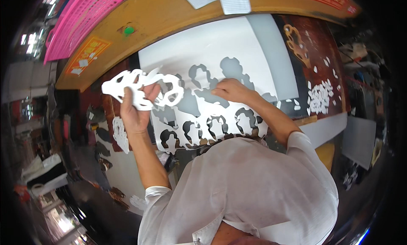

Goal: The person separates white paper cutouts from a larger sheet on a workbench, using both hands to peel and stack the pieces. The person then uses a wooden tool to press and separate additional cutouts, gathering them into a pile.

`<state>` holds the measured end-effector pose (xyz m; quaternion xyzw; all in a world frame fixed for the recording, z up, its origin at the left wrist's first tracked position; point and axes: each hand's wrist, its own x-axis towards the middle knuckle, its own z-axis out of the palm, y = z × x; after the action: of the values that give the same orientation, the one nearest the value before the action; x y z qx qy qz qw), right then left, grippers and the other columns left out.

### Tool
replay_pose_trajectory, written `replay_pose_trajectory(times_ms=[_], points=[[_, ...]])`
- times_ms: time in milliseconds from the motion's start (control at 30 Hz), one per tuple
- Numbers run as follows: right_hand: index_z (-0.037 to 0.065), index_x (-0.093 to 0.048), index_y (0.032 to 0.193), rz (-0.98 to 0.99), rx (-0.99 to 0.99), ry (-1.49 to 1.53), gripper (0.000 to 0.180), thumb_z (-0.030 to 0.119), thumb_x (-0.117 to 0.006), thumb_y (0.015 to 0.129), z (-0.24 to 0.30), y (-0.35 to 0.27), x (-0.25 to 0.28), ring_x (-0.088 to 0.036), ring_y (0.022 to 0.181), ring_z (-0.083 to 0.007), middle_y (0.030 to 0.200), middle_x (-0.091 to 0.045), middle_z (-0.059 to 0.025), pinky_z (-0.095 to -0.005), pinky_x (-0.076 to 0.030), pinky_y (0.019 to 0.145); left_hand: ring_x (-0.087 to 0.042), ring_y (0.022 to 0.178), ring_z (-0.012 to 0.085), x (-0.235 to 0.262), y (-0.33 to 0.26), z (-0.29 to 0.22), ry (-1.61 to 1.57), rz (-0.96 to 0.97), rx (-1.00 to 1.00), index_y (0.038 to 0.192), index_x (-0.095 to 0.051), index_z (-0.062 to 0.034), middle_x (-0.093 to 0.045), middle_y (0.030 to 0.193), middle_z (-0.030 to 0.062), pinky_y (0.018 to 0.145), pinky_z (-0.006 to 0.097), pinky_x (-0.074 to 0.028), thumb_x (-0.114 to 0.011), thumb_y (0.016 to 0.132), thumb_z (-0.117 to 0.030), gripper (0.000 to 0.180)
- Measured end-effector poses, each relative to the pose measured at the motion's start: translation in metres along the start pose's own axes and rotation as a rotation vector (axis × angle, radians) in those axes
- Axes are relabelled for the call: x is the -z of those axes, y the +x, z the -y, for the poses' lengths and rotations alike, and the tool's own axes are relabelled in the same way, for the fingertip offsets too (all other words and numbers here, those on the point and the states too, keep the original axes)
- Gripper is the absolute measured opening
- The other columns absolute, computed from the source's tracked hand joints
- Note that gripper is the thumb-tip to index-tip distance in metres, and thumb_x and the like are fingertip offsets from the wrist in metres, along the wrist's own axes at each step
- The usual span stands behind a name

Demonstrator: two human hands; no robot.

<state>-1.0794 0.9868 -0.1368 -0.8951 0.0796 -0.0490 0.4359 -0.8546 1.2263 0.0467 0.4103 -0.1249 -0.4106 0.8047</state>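
My left hand (136, 113) grips several white cut-out pieces (127, 86), curved and looped with openings in them, above the left side of a white sheet (199, 39). My right hand (234, 91) is over the middle of this sheet, fingers curled in and thumb toward the left. Whether a small piece is between its fingers cannot be made out. Rows of shaped holes run through the near part of the sheet, and its front edge hangs close to my body. Under it lies a pale grey board (271, 46), visible through some holes.
A yellow machine beam (169, 22) with a green button (129, 31) spans the far side. Right of the sheet are an orange-brown looped cutting die (296, 44) and a heap of small white scraps (321, 96). More cut pieces (120, 134) lie at left; a pink basket (82, 22) stands far left.
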Motion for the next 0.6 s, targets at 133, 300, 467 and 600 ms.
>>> replay_pose_trajectory(times_ms=[133, 300, 467, 600], points=[[0.002, -0.075, 0.109, -0.161, -0.006, 0.322, 0.030, 0.031, -0.068, 0.105, 0.014, 0.002, 0.014, -0.068, 0.093, -0.0267, 0.102, -0.073, -0.0124, -0.0419, -0.055, 0.086, -0.049, 0.144, 0.0508, 0.028, -0.028, -0.023, -0.066, 0.032, -0.053, 0.154, -0.043, 0.0041, -0.053, 0.153, 0.0270, 0.121, 0.070, -0.037, -0.045, 0.114, -0.032, 0.054], [0.006, -0.067, 0.138, -0.147, -0.013, 1.167, 0.039, 0.029, -0.068, 0.107, 0.082, 0.044, -0.007, -0.069, 0.107, -0.0189, 0.127, -0.073, -0.0093, -0.0363, -0.056, 0.095, -0.059, 0.134, 0.0503, 0.028, -0.058, -0.016, -0.166, -0.035, -0.072, 0.152, -0.044, 0.0057, -0.058, 0.147, 0.0261, 0.116, 0.071, -0.042, -0.049, 0.112, -0.034, 0.056], [0.006, -0.069, 0.136, 0.114, -0.120, 1.255, 0.035, 0.022, -0.071, 0.105, 0.129, 0.076, -0.037, -0.069, 0.100, -0.0177, 0.118, -0.075, -0.0086, -0.0337, -0.056, 0.086, -0.059, 0.135, 0.0484, 0.039, -0.067, -0.008, -0.184, -0.073, 0.070, 0.151, -0.047, 0.0054, -0.060, 0.144, 0.0280, 0.109, 0.068, -0.052, -0.050, 0.113, -0.031, 0.053], [0.002, -0.075, 0.120, -0.443, 0.178, 0.213, 0.026, 0.020, -0.074, 0.102, 0.134, 0.082, -0.032, -0.068, 0.087, -0.0118, 0.101, -0.075, -0.0088, -0.0279, -0.055, 0.076, -0.069, 0.123, 0.0401, 0.065, -0.068, -0.011, 0.186, -0.258, 0.069, 0.147, -0.049, 0.0044, -0.064, 0.138, 0.0242, 0.104, 0.060, -0.059, -0.051, 0.113, -0.024, 0.044]])
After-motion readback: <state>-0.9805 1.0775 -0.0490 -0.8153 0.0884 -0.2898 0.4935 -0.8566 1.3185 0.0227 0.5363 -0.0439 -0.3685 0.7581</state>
